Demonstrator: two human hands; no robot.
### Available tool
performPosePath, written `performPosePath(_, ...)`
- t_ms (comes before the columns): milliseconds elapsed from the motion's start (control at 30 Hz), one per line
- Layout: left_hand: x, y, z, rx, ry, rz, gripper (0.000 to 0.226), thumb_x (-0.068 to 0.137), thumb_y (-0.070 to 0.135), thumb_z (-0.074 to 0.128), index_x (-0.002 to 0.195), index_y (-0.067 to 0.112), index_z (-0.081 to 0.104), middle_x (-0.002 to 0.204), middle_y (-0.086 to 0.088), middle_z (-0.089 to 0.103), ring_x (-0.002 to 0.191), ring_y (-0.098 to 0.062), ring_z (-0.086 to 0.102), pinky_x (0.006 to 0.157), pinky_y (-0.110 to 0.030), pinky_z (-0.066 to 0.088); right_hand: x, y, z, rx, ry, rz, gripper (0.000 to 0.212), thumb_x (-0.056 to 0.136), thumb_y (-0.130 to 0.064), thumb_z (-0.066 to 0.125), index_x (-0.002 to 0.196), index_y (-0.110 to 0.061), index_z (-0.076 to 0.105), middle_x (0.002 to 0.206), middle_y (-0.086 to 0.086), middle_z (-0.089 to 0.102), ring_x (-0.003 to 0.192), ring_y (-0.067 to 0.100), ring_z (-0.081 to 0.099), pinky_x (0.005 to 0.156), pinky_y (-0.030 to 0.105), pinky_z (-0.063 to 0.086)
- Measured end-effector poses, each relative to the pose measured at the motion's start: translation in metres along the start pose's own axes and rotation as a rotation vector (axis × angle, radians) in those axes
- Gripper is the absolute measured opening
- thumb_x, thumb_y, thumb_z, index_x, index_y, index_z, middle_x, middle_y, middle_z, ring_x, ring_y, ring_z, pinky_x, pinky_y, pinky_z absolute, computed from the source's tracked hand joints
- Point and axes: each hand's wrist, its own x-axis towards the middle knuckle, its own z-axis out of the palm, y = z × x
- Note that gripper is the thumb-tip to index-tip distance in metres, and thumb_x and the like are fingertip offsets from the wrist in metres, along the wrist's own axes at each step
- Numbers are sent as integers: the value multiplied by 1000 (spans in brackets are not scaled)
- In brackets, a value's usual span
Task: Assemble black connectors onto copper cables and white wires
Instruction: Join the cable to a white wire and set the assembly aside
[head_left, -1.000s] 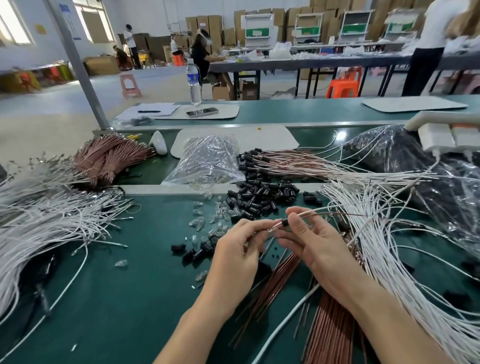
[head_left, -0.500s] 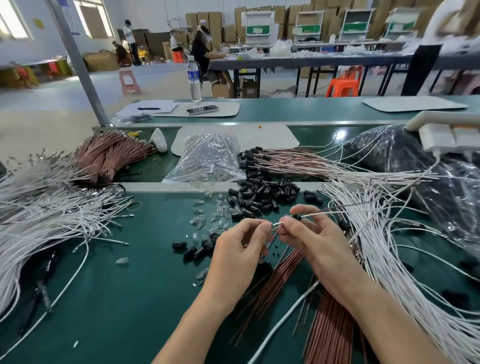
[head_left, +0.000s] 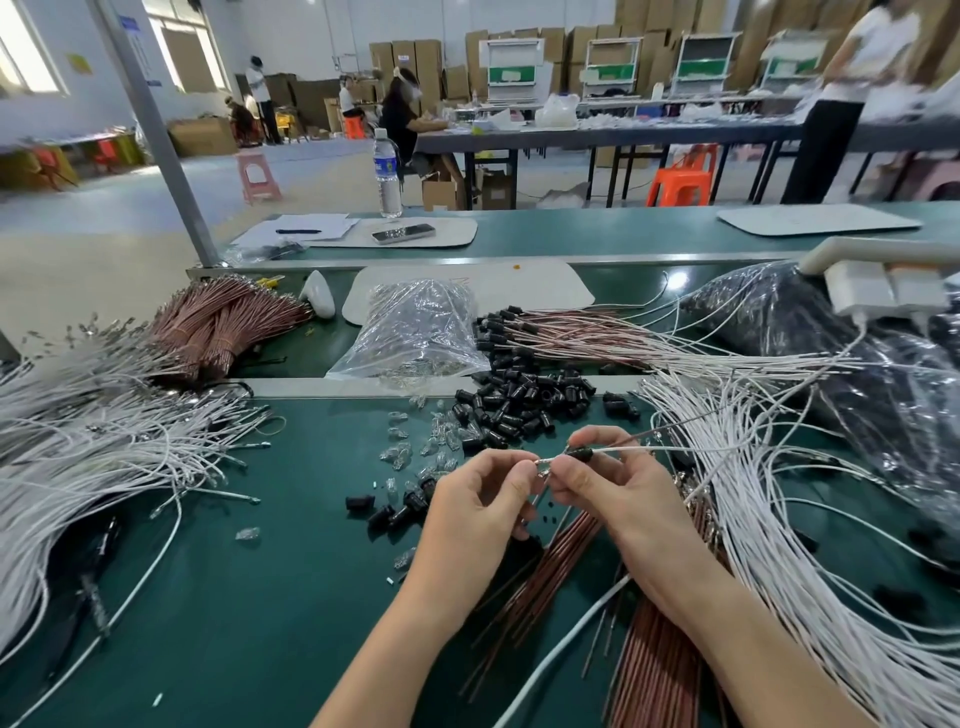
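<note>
**Seating the Connector over the Terminal**

The metal terminal (head_left: 544, 461) is pinched at the fingertips of the left hand (head_left: 478, 501). The white wire (head_left: 649, 448) is pinched by the right hand (head_left: 615, 499), and a black connector (head_left: 581, 453) is threaded on it just beside the right fingertips. Whether a second lead is also held cannot be told at this size. The terminal should be held steady and in line while the connector is slid over it. Loose black connectors (head_left: 519, 400) lie beyond the hands, and copper cables (head_left: 550, 564) lie beneath them.
</note>
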Motion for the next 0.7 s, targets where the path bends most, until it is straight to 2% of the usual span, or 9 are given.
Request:
performPosePath(100, 0, 2, -1, -50, -25, -42, 11, 99, 20, 63, 101, 22, 74, 90, 0, 75, 75, -13, 69, 64, -25, 56, -1, -1, 1, -55, 28, -46, 36, 77, -28, 78, 107, -16, 64, 87, 10, 77, 81, 21, 74, 76, 25, 59)
performPosePath(300, 2, 4, -3, -214, -74, -172, 12, 99, 14, 62, 106, 10, 71, 94, -4, 76, 74, -13, 68, 64, -26, 56, -4, 0, 3, -199, 50, -137, 20, 84, -24, 78, 96, -36, 66, 83, 3, 76, 81, 20, 74, 79, 25, 59)
performPosePath(433, 3, 4, -4, -285, -81, -216, 10, 97, 14, 65, 103, 11, 73, 97, -7, 76, 76, -16, 68, 64, -26, 56, -5, -1, 4, -229, 53, -168, 20, 82, -28, 77, 96, -37, 66, 73, -2, 73, 74, 12, 72, 73, 19, 55)
performPosePath(533, 2, 4, -4, -294, -83, -217, 11, 97, 14, 65, 104, 10, 72, 97, -8, 75, 76, -16, 68, 64, -26, 56, -5, 0, 4, -242, 56, -175, 20, 85, -22, 77, 96, -36, 66, 70, -5, 71, 72, 9, 70, 70, 16, 53)
performPosePath(700, 3, 4, -4, -306, -90, -227, 11, 98, 12, 64, 105, 7, 71, 95, -7, 75, 76, -16, 68, 64, -27, 56, -6, -1, 6, -298, 60, -196, 20, 79, -35, 75, 95, -42, 65, 71, -8, 71, 72, 10, 70, 69, 16, 54)
